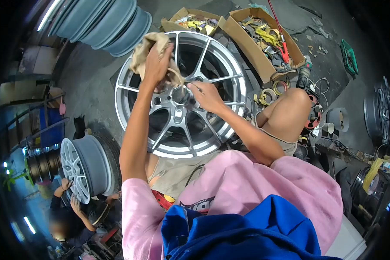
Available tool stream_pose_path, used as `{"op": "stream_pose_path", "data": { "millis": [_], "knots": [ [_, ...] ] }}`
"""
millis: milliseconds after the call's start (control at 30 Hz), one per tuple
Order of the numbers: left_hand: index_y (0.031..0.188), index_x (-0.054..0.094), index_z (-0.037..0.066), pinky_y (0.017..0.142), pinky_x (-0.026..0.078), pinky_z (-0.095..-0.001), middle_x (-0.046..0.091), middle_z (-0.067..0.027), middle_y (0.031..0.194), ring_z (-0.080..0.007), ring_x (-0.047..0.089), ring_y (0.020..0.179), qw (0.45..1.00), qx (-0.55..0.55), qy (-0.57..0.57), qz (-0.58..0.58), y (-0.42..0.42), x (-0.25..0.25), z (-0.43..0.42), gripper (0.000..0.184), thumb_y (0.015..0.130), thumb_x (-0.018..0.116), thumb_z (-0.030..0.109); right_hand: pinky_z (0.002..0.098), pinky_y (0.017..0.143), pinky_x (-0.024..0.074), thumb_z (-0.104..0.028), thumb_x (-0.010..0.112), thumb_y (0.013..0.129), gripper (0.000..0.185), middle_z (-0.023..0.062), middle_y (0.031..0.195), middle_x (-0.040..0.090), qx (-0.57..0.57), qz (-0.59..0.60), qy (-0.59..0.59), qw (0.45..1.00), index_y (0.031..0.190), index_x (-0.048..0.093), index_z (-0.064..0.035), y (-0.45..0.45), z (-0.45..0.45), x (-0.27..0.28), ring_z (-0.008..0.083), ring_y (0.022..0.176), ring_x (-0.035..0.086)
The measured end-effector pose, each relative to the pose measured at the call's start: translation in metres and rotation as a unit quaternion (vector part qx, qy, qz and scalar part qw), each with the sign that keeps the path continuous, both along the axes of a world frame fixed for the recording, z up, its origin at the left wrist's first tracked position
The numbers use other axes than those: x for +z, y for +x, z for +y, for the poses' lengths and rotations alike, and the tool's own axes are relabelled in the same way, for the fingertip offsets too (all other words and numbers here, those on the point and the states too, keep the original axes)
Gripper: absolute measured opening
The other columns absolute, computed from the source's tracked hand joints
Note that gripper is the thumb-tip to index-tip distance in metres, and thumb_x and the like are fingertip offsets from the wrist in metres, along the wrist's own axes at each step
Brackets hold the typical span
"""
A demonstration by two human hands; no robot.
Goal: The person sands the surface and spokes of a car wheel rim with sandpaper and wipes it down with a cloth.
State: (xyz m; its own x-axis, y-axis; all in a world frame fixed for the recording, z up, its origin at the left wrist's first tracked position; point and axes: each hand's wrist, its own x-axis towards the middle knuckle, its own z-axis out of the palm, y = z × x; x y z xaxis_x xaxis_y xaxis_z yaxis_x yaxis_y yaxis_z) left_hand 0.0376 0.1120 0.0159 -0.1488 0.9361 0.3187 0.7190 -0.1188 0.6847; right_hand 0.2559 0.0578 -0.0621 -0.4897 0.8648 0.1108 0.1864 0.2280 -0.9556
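A silver multi-spoke alloy wheel rim point(190, 149) lies face up in front of my bent legs. My left hand point(159, 65) is closed around a crumpled beige cloth point(144, 51) over the rim's upper left spokes. Part of the cloth hangs down toward the hub. Beside the centre bore, my right hand point(207, 96) is closed, thumb and fingers pinched together close to the cloth's lower end. What those fingers grip, if anything, is too small to make out.
Cardboard boxes point(251, 47) of scraps and tape rolls stand beyond the rim. Stacked grey rims point(102, 21) are at upper left. At lower left another person handles a white-faced wheel point(93, 164). Tape rolls point(268, 96) and cables lie by my right knee.
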Motion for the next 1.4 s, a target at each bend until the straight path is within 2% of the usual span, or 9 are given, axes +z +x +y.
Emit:
{"op": "stream_pose_path", "data": {
  "millis": [167,267,400,500,700,1000,1167,1233,1400],
  "knots": [
    [0.134,0.061,0.001,0.105,0.048,-0.0543,0.061,-0.0272,0.133,-0.0494,0.056,0.122,0.952,0.002,0.022,0.304,0.035,-0.046,0.046,0.055,0.088,0.078,0.026,0.0451,0.075,0.0525,-0.03,0.061,0.106,0.034,0.0236,0.087,0.07,-0.054,-0.008,-0.038,0.998,0.106,0.074,0.0006,0.045,0.013,0.009,0.0437,0.085,0.07],
    [0.124,0.065,0.001,0.104,0.049,-0.0497,0.064,-0.0232,0.129,-0.0438,0.058,0.118,0.919,-0.026,-0.07,0.388,0.036,-0.07,0.029,0.049,0.082,0.08,0.022,0.036,0.053,0.0497,-0.034,0.061,0.107,0.038,0.0124,0.067,0.066,-0.092,0.023,-0.108,0.99,0.109,0.077,0.0001,0.074,0.027,0.015,0.0198,0.05,0.064],
    [0.119,0.069,0.0,0.105,0.047,-0.0524,0.067,-0.0216,0.123,-0.0412,0.058,0.12,0.914,-0.1,-0.115,0.376,0.027,-0.059,-0.019,0.044,0.084,0.079,0.024,0.0334,0.051,0.0488,-0.036,0.061,0.108,0.041,0.0081,0.059,0.061,-0.13,0.015,-0.106,0.986,0.108,0.077,0.0007,0.107,0.035,0.01,0.016,0.047,0.063],
    [0.085,0.074,-0.004,0.12,0.037,-0.0545,0.072,-0.0232,0.096,-0.0381,0.061,0.114,0.912,-0.136,0.054,0.383,0.039,-0.058,-0.056,0.039,0.087,0.078,0.035,0.0335,0.052,0.0481,-0.036,0.061,0.107,0.042,0.0076,0.059,0.061,-0.143,0.013,-0.104,0.984,0.106,0.076,0.003,0.11,0.036,0.014,0.0159,0.048,0.064],
    [0.092,0.071,-0.009,0.114,0.038,-0.0576,0.069,-0.0269,0.106,-0.0426,0.062,0.111,0.95,0.014,-0.123,0.287,0.097,-0.077,-0.083,0.052,0.101,0.067,0.042,0.0321,0.052,0.0472,-0.034,0.063,0.107,0.04,0.0091,0.061,0.062,-0.15,0.053,-0.071,0.985,0.098,0.074,0.0035,0.107,0.043,0.018,0.0151,0.05,0.065],
    [0.119,0.063,-0.005,0.079,0.058,-0.0529,0.07,-0.0256,0.106,-0.0436,0.071,0.09,0.968,-0.028,-0.044,0.246,0.125,-0.086,0.027,0.049,0.097,0.07,0.038,0.0291,0.054,0.0438,-0.036,0.058,0.11,0.044,0.0014,0.059,0.053,-0.258,0.1,-0.081,0.958,0.086,0.066,-0.001,0.133,0.063,0.006,0.0093,0.054,0.057],
    [0.117,0.065,-0.004,0.08,0.056,-0.0553,0.073,-0.0252,0.105,-0.0443,0.073,0.088,0.949,-0.044,-0.048,0.309,0.108,-0.082,0.038,0.055,0.101,0.061,0.048,0.0286,0.054,0.0433,-0.036,0.058,0.11,0.044,0.0011,0.059,0.052,-0.258,0.113,-0.102,0.954,0.084,0.066,-0.0011,0.132,0.07,-0.009,0.009,0.054,0.057],
    [0.114,0.068,-0.004,0.084,0.055,-0.057,0.074,-0.027,0.108,-0.0453,0.073,0.095,0.933,0.067,-0.247,0.253,0.115,-0.051,0.038,0.057,0.103,0.058,0.051,0.0282,0.054,0.0434,-0.036,0.058,0.11,0.045,0.0011,0.059,0.052,-0.26,0.112,-0.106,0.953,0.083,0.065,-0.001,0.133,0.068,-0.005,0.0091,0.054,0.057],
    [0.103,0.068,-0.007,0.088,0.054,-0.0589,0.073,-0.0334,0.103,-0.0513,0.071,0.095,0.964,0.151,0.011,0.221,0.103,-0.094,0.058,0.062,0.103,0.057,0.054,0.0287,0.055,0.0448,-0.035,0.058,0.11,0.044,0.0027,0.057,0.056,-0.261,0.101,-0.093,0.956,0.084,0.067,-0.0009,0.136,0.07,-0.008,0.0096,0.053,0.058]
  ]
}}
